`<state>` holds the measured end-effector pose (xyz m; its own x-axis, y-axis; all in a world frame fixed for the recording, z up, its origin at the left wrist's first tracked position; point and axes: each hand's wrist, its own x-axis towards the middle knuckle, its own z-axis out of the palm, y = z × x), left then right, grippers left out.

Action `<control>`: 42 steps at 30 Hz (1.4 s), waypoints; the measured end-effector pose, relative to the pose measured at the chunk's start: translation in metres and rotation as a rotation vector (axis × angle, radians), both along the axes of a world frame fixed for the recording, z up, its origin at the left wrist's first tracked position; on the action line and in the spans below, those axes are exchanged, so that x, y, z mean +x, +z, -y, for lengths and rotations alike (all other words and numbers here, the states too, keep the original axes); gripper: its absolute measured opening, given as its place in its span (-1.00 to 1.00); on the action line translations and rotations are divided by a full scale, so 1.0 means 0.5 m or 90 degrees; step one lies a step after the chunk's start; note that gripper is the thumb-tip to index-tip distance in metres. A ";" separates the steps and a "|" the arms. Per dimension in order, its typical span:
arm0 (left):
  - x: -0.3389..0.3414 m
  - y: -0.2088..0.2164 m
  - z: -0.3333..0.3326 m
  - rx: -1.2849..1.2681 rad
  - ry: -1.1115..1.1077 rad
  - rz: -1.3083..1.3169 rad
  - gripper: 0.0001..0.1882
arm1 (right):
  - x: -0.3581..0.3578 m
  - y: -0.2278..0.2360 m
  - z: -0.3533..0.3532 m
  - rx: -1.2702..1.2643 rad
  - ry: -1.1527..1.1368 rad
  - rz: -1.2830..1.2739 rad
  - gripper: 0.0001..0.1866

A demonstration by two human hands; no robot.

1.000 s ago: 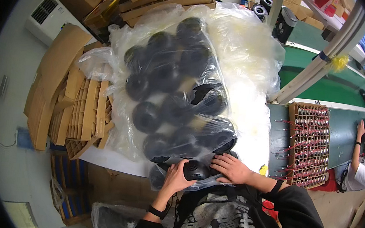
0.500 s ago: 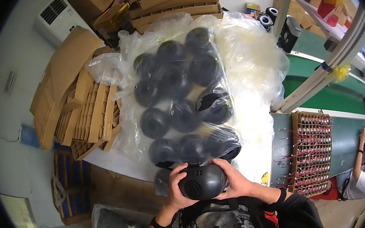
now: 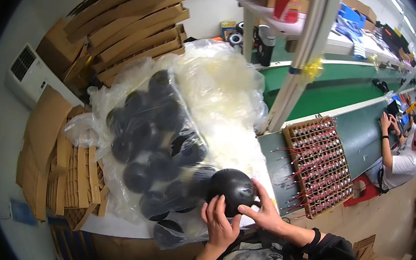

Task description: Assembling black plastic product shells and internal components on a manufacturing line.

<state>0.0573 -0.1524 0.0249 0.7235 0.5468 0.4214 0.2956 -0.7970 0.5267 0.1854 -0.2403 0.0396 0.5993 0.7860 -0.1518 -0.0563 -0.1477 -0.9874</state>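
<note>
In the head view, a round black shell point(image 3: 232, 187) is held between both hands above the near right corner of the white tabletop point(image 3: 114, 225); its lower left side is cupped by the spread fingers of the left hand point(image 3: 220, 225), its right side is gripped by the right hand point(image 3: 266, 213); whether the plastic beneath is touched cannot be told; much of the tabletop is taken up by black shells point(image 3: 138, 177) covered with clear plastic sheeting point(image 3: 222, 81), heaped toward the far edge; the left edge is crowded by cardboard dividers point(image 3: 75, 182); beyond the right edge, the way is partly blocked by a white post point(image 3: 292, 88); a tray of red-wired parts point(image 3: 317, 165) is set on a green bench point(image 3: 367, 140), where a co-worker point(image 3: 402, 169) is seated.
</note>
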 end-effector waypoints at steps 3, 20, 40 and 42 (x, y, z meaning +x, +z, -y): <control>0.067 -0.029 0.000 -0.128 0.064 0.138 -0.46 | 0.046 0.001 0.072 -0.022 0.084 -0.002 -0.14; 0.396 0.052 0.279 -0.785 -0.046 0.231 -0.78 | 0.410 0.055 0.400 0.171 0.023 0.441 -0.78; 0.443 -0.032 0.278 -0.658 -0.007 0.354 -0.64 | 0.409 0.009 0.365 0.014 0.011 0.346 -0.72; 0.456 -0.018 0.260 -0.805 0.058 0.380 -0.62 | 0.406 0.008 0.347 -0.010 0.067 0.228 -0.71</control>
